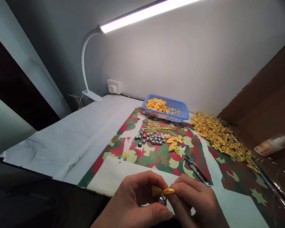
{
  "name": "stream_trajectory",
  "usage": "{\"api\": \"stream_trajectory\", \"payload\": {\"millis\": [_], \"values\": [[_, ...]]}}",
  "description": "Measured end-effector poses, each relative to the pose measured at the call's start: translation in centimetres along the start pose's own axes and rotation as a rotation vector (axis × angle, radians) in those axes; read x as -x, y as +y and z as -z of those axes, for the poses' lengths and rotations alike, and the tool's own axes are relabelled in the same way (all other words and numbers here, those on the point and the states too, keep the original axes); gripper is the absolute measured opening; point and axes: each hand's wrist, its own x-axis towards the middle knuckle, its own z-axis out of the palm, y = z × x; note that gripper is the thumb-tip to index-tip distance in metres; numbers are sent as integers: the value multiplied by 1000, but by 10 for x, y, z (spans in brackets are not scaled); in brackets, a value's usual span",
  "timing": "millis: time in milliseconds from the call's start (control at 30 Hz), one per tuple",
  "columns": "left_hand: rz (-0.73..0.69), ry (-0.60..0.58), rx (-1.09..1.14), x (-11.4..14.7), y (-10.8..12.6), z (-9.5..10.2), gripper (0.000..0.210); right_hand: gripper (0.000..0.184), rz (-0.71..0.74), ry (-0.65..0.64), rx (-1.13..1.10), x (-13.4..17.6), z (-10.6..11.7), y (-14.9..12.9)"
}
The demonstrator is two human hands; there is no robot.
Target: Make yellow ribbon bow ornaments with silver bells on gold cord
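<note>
Close in front of me, a yellow ribbon bow (169, 191) with a silver jingle bell (162, 199) under it sits between my two hands. My left hand (142, 196) curls round from the left, its fingers and thumb pinching the bow and bell. From the right, the fingers of my right hand (197, 196) press on the bow's right loop. Beyond them lie several loose silver bells (154, 138), a few yellow bows (173, 147) and a bundle of gold cords (161, 126). Thread snips (196, 170) rest just past my right hand.
A blue basket (185, 114) of bows and bells stands at the wall. A large heap of corded yellow bows (218, 133) lies right, beside a cardboard panel (270, 104) and a white bottle (273, 145). A clamp lamp (84, 63) lights the table (85, 126).
</note>
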Motion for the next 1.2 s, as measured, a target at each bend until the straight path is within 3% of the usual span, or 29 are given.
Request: {"api": "stream_trajectory", "payload": {"millis": [200,400,533,733,867,1067,1200], "values": [[53,91,58,2,5,-1,20,20,-112,61,-120,6,-13,3],[-26,112,-128,3,6,2,26,16,-100,-201,-198,1,9,11],[-40,107,-208,5,8,1,26,17,-87,-85,-64,-3,13,9],[-76,125,-308,7,9,-2,24,16,54,35,159,-6,-5,11],[-84,153,-373,8,11,-3,24,15,12,30,111,-6,-6,15],[-176,243,-481,9,8,-3,19,18,-164,-53,-177,-1,6,7],[-159,250,-411,12,0,-1,14,21,-191,-9,-150,1,-1,-2]]}}
